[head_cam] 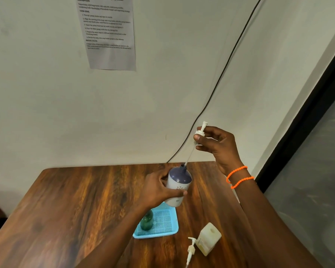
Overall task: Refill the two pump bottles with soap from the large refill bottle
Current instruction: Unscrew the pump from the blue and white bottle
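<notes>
My left hand (159,187) grips a white pump bottle with a dark blue top (179,183), held above the table. My right hand (216,145) pinches its white pump head (200,132), lifted well above the bottle; the thin dip tube (190,154) still reaches down into the bottle's neck. A green bottle (147,220) stands in a light blue tray (167,232). A pale yellowish square bottle (209,238) sits near the table's front right with its mouth uncapped. A second white pump head (190,250) lies on the table beside it.
The wooden table (85,200) stands against a white wall. A black cable (220,78) runs down the wall to the table's back edge. A printed sheet (108,33) is stuck to the wall. A dark door frame (306,120) is at the right.
</notes>
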